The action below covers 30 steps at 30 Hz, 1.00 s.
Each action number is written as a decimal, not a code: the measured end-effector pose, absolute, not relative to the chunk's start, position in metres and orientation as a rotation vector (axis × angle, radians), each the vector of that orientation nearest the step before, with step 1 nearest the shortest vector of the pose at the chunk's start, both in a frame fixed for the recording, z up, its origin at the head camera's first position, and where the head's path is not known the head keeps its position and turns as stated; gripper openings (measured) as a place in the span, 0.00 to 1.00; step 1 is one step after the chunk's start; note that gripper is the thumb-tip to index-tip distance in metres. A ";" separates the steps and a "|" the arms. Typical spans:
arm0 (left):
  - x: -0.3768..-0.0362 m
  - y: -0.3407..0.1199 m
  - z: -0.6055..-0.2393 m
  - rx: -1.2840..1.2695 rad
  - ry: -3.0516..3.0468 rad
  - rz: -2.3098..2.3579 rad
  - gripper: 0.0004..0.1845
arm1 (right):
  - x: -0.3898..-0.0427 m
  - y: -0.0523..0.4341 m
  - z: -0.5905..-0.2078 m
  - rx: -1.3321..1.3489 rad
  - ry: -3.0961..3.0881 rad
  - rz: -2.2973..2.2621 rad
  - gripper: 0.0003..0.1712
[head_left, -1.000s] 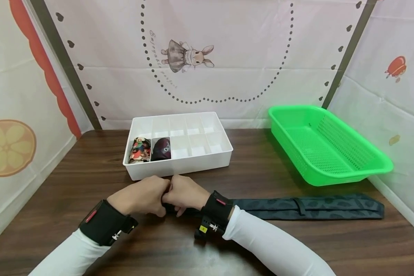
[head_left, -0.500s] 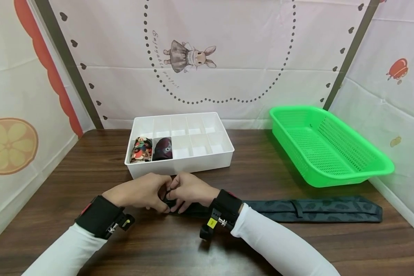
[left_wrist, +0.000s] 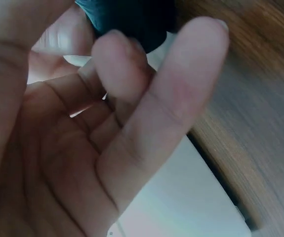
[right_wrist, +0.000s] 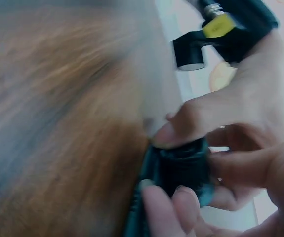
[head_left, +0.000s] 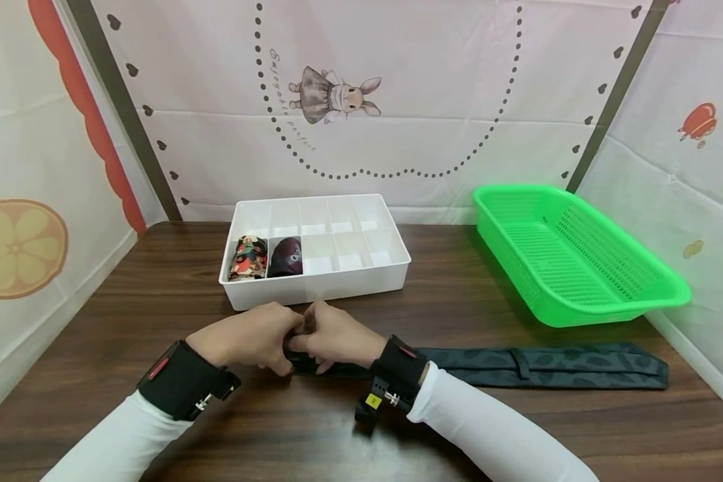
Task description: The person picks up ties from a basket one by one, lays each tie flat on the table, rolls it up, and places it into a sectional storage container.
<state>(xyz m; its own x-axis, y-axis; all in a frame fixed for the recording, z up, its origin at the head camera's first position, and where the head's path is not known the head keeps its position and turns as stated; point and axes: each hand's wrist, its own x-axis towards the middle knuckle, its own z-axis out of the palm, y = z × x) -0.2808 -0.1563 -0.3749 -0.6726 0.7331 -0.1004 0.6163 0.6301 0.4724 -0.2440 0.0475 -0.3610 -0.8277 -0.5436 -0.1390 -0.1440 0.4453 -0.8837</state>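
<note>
A dark green-grey necktie (head_left: 578,367) with a leaf-like pattern lies lengthwise across the table, its underside and keeper loop facing up. Its left end is wound into a small roll (right_wrist: 188,170), seen best in the right wrist view. My left hand (head_left: 247,338) grips the roll from the left, with the thumb and fingers around it. From the other side my right hand (head_left: 340,338) pinches the same roll, its fingertips close against the left ones. In the left wrist view, the dark tie fabric (left_wrist: 132,19) shows beyond the fingers. The hands hide most of the roll in the head view.
Just behind the hands stands a white divided box (head_left: 313,289). Its front-left compartments hold a multicoloured patterned roll (head_left: 249,258) and a dark maroon roll (head_left: 286,258). A green plastic basket (head_left: 578,308) sits at the back right. Printed cloth walls surround the table.
Half a second ago the fingers were parted more and showed the roll; they have come closer together around it. The box, basket and the tie's flat part appear to stay in place.
</note>
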 end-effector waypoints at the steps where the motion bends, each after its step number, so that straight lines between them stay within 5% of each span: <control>1: -0.287 -0.158 -0.383 1.112 2.581 0.572 0.17 | -0.243 0.046 -0.361 -0.578 2.323 -1.328 0.11; 4: -0.304 -0.167 -0.405 1.197 2.593 0.570 0.19 | -0.243 0.045 -0.362 -0.577 2.352 -1.294 0.11; 12: -0.271 -0.157 -0.355 1.222 2.541 0.667 0.19 | -0.245 0.056 -0.361 -0.498 2.105 -1.485 0.23; 20: -0.257 -0.148 -0.346 1.173 2.693 0.494 0.15 | -0.236 0.044 -0.363 -0.505 2.402 -1.356 0.29; 25: -0.249 -0.141 -0.337 1.086 2.732 0.402 0.15 | -0.234 0.035 -0.364 -0.525 2.399 -1.343 0.24; 30: -0.256 -0.146 -0.337 1.134 2.695 0.474 0.16 | -0.243 0.045 -0.362 -0.551 2.175 -1.418 0.08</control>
<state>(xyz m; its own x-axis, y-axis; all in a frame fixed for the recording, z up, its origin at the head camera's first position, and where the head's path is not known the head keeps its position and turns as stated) -0.2557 -0.1463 -0.3371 -0.6933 0.7195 -0.0409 0.6624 0.6586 0.3571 -0.2434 0.0453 -0.3622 -0.8025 -0.5704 -0.1751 -0.0702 0.3816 -0.9216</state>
